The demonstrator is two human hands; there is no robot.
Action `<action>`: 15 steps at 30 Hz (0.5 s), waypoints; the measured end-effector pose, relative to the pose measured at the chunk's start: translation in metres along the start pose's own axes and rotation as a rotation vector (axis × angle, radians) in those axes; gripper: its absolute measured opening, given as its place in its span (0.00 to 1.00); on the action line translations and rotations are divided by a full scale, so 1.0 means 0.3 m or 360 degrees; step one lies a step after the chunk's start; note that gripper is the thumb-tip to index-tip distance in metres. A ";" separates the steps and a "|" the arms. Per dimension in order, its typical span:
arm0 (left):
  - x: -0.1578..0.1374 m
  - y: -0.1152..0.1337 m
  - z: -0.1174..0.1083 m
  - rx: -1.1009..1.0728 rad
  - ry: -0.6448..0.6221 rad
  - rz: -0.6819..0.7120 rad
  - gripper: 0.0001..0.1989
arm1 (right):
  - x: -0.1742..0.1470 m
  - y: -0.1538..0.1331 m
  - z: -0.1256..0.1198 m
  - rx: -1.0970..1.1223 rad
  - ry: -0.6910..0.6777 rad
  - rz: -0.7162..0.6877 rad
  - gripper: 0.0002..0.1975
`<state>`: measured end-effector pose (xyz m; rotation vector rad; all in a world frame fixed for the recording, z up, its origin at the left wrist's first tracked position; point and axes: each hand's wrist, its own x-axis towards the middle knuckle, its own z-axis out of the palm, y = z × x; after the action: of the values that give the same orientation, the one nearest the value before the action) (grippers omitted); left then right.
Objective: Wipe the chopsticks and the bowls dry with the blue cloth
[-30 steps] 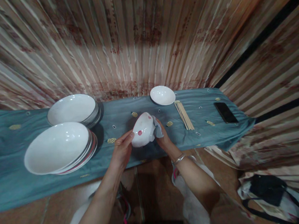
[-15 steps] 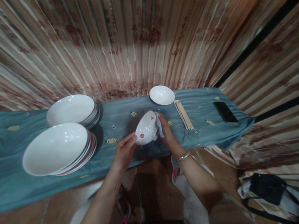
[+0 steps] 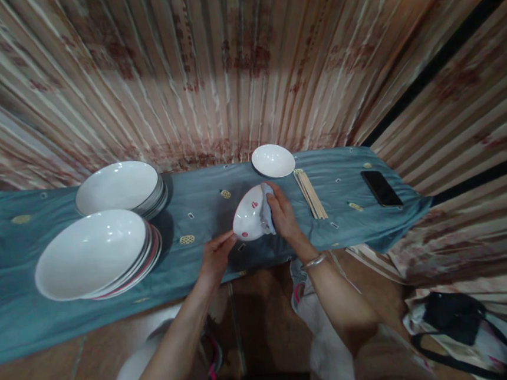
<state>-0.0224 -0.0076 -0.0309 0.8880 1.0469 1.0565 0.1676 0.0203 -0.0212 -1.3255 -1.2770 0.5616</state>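
A white bowl (image 3: 247,212) with red marks on its outside is held tilted above the table, its outer side toward me. My left hand (image 3: 217,255) pinches the rim at the lower left. On the other side, my right hand (image 3: 283,214) is closed on a pale grey-blue cloth (image 3: 266,210) and presses it against the bowl's outside. A second white bowl (image 3: 273,160) stands upright on the table behind, and a bundle of wooden chopsticks (image 3: 311,194) lies to the right of my right hand.
On the left stand two stacks of dishes, a nearer stack (image 3: 93,254) and a farther stack (image 3: 118,187). A black phone (image 3: 381,188) lies at the right end of the blue-green tablecloth (image 3: 201,203). Pleated curtains (image 3: 207,70) hang behind; a bag (image 3: 455,317) sits low at right.
The bowl has turned a little in my hands. My right hand with the cloth has shifted up and over the bowl's outer side, covering more of it.
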 end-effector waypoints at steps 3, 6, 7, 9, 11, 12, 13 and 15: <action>0.006 -0.015 -0.004 -0.0014 -0.0005 -0.0022 0.22 | -0.001 -0.008 -0.007 -0.0074 -0.0027 -0.0058 0.23; 0.012 -0.025 -0.008 -0.0062 -0.0007 -0.0035 0.22 | -0.003 -0.012 -0.010 -0.0129 -0.0039 -0.0092 0.24; 0.013 -0.024 -0.008 -0.0075 -0.0013 -0.0025 0.22 | -0.004 -0.013 -0.009 -0.0146 -0.0042 -0.0107 0.24; 0.012 -0.013 -0.002 -0.0116 -0.0034 0.0017 0.22 | -0.006 -0.018 -0.006 -0.0188 -0.0057 -0.0152 0.25; 0.009 0.010 0.010 -0.0197 -0.0054 0.0067 0.23 | -0.010 -0.025 0.000 -0.0243 -0.0089 -0.0218 0.25; 0.007 0.025 0.017 -0.0254 -0.0063 0.0084 0.23 | -0.012 -0.030 0.004 -0.0273 -0.0113 -0.0259 0.25; 0.005 0.041 0.024 -0.0324 -0.0058 0.0093 0.22 | -0.015 -0.035 0.009 -0.0305 -0.0139 -0.0303 0.26; 0.002 0.069 0.036 -0.0417 -0.0023 0.0090 0.22 | -0.023 -0.047 0.017 -0.0368 -0.0179 -0.0378 0.25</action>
<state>-0.0169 -0.0026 -0.0086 0.7144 0.8520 1.2021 0.1561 0.0128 -0.0120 -1.3195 -1.6050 0.3325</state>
